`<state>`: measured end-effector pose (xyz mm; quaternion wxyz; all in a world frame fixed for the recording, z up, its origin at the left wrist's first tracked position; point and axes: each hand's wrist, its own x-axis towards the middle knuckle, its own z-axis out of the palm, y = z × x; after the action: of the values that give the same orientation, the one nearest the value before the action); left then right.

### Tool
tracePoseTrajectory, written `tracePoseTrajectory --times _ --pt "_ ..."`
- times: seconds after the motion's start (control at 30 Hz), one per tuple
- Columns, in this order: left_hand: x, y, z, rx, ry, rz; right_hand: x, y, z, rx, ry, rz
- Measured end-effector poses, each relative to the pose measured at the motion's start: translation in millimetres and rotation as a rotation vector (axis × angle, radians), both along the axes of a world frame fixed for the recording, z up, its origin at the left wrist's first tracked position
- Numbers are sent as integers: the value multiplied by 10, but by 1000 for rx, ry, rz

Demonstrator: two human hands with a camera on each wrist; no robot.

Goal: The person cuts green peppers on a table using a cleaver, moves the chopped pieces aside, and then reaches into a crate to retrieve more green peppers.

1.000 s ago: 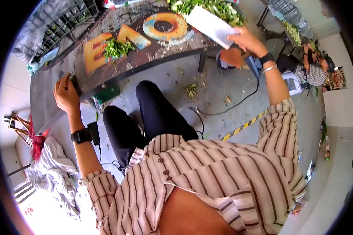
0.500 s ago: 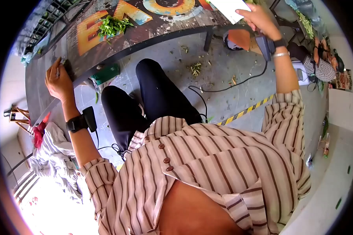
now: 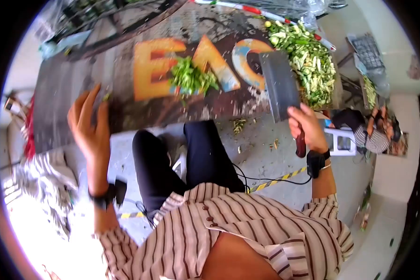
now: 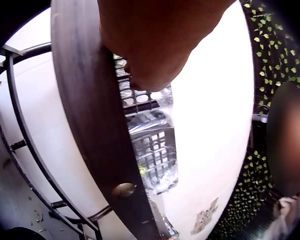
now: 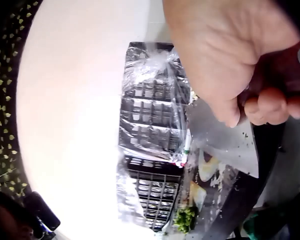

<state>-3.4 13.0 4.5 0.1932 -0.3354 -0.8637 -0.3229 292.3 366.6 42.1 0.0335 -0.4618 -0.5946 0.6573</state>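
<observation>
The right hand (image 3: 309, 128) grips the dark red handle of a broad cleaver (image 3: 281, 84), its blade over the table's right part beside a heap of chopped greens (image 3: 312, 65). In the right wrist view, the fingers of the right hand (image 5: 225, 60) curl round that handle, with the blade (image 5: 225, 135) below them. The left hand (image 3: 91, 130), fingers spread and holding nothing, is at the table's front left edge. To its right, a small pile of green leaves (image 3: 190, 77) lies on the printed letters. The left wrist view shows the left hand (image 4: 160, 40) only as a dark shape.
The dark table (image 3: 56, 102) spans the front. Black crates in clear plastic (image 5: 152, 115) stand along its far side. A red and white strip (image 3: 247, 8) lies behind the greens. Another person (image 3: 371, 135) sits at the far right near a white stool (image 3: 341, 142). A cable crosses the floor.
The cleaver has moved left and nearer the person, its blade turned to show a dark face. The left hand has lifted and spread its fingers. The head view takes in more of the table.
</observation>
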Motion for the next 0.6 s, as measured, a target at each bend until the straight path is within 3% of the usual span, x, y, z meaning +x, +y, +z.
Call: tracePoseTrajectory --times 0.1,0.13,0.27,0.47,0.53,0.6 --pt "-42 -220 208 -137 37 -3 89 -11 43 -60 -64 -36" --pt "-143 -215 275 -102 53 -55 21 -41 126 -29 -104 -20" --pt "-424 -98 408 -48 -79 43 -30 69 184 -111 -162 -25" --pt "-597 183 763 -112 -132 -83 13 167 127 -149 -192 26" --pt "-600 223 907 -90 -115 -130 83 155 35 -41 -179 124" --pt "-622 237 1122 -82 -158 -158 90 127 -13 -28 -195 74"
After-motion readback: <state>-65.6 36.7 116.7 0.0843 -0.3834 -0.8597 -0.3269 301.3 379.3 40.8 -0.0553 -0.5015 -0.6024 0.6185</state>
